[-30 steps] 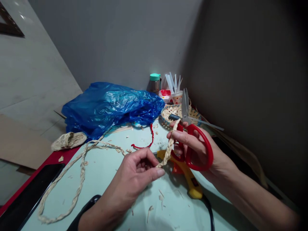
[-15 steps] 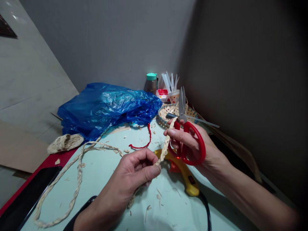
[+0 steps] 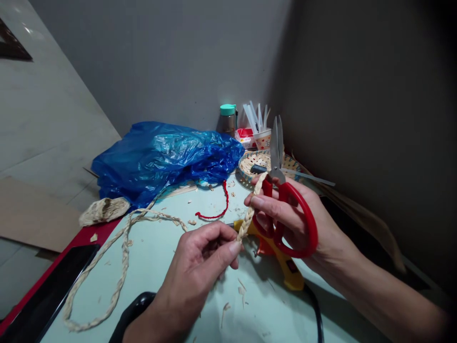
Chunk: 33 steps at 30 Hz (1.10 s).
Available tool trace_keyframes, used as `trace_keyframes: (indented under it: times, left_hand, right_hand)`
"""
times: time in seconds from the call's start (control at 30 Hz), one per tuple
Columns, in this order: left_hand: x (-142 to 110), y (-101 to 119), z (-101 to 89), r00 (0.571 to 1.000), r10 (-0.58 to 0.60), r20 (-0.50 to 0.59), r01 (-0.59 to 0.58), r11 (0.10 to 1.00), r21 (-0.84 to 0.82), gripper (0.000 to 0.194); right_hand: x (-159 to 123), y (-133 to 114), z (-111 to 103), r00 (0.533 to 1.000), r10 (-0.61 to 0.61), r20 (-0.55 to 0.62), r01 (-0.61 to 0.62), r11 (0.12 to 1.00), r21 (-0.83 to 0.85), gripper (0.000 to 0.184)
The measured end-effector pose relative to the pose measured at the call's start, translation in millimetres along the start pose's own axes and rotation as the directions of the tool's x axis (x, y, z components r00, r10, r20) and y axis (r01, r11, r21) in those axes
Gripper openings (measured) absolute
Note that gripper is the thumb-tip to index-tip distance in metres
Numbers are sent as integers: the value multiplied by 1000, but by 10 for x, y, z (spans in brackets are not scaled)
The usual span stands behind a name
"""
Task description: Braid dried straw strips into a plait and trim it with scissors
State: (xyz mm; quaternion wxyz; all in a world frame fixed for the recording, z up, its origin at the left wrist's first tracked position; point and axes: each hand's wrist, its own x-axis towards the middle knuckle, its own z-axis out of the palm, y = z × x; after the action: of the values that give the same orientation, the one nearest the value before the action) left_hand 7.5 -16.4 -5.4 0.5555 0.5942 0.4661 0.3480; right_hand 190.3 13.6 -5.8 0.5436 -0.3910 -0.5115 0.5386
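Note:
Between thumb and fingers, my left hand (image 3: 203,262) pinches a pale braided cord (image 3: 245,223). The short end of that braid rises from there to my right hand (image 3: 285,209), whose thumb and forefinger hold it near the tip. Red-handled scissors (image 3: 310,224) hang on the fingers of the same right hand, blades up and nearly together, clear of the cord. A long loop of pale braid (image 3: 117,281) lies on the table at the left; where it joins the held part is hidden by my left hand. Under the hands rests a yellow glue gun (image 3: 291,274), partly covered.
At the back lie a blue plastic bag (image 3: 167,152) and a shallow woven basket (image 3: 246,166). Behind the basket stand a paper cup (image 3: 263,139) of glue sticks and a green-lidded bottle (image 3: 227,121). A red cord (image 3: 225,200), fibre scraps and a dark phone-like slab (image 3: 53,286) are on the table.
The view shifts slightly left and back. My left hand's pinch has slid a little along the braid, and its fingers bend more beneath it. The right hand keeps the scissors and braid end.

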Motion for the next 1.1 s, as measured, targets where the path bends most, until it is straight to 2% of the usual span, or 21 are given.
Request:
trace_keyframes:
  times: [0.2,0.3,0.37,0.47,0.53,0.63,0.77,0.87,0.93,0.97,1.03,1.1]
  left_hand:
    - [-11,-16,62,978,184,-100,-154,954,256,25]
    - [13,-47,61,972,189,-137,-147,951,270,28]
    - [31,-62,52,979,154,-137,-124,971,203,29]
    - [42,-66,40,996,71,-61,-70,997,17,28]
    - [37,-64,39,1000,28,-14,-29,994,-104,26]
    - [30,-73,55,1000,2,-14,-5,980,-201,24]
    - [44,-86,80,1000,-23,17,27,967,-255,22]
    - [60,-66,56,999,-17,-27,8,954,-300,20]
    - [66,-41,19,995,-6,-95,-25,944,-329,19]
    - [68,-29,-3,992,-1,-127,-43,939,-342,19]
    - [70,-14,-46,982,13,-189,-81,932,-352,19]
    - [70,-18,-81,967,43,-250,-129,932,-338,18]
  right_hand:
    - [-10,-15,25,999,40,-33,-39,999,28,23]
    - [-27,-26,51,999,33,-22,-32,998,50,22]
    - [-27,-17,60,999,27,-27,-26,998,59,22]
    - [-3,33,51,998,47,-45,-42,995,95,22]
    - [20,76,36,997,73,-25,-69,989,130,21]
    - [46,113,8,998,68,11,-69,988,138,23]
    - [71,73,-43,1000,31,4,-31,997,64,25]
    - [87,-13,-84,1000,6,-2,-6,992,-123,23]
    - [83,-75,-100,997,-77,6,75,939,-335,20]
    - [74,-100,-101,989,-140,37,142,883,-447,19]
    - [41,-129,-92,945,-282,164,320,700,-638,18]
    - [3,-127,-73,873,-363,326,474,468,-746,24]
